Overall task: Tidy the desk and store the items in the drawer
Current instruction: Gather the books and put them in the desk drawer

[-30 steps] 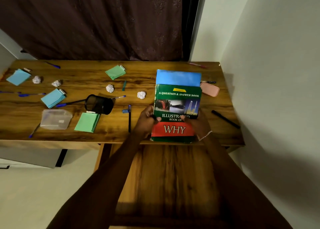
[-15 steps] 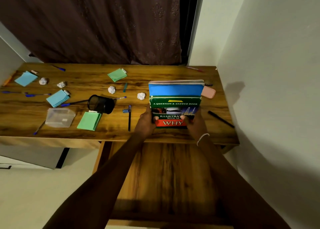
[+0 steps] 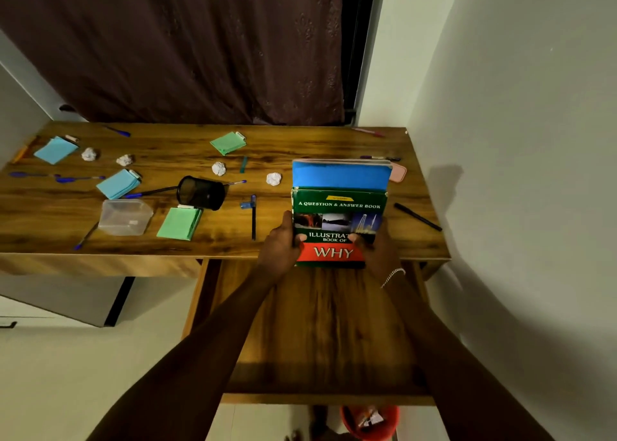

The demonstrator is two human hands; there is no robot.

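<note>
home study corner: wooden desk (image 3: 300,147) against dark curtain (image 3: 187,46), plain walls, scattered pens, paper.

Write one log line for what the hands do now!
hands: left, right | holding: book stack | over: open drawer | desk: cluttered

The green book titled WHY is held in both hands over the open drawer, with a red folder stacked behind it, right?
Not quite: the folder behind the green book is blue, not red, as the head view shows. The rest holds: the left hand and right hand grip the book's lower edges, above the open drawer.
</note>
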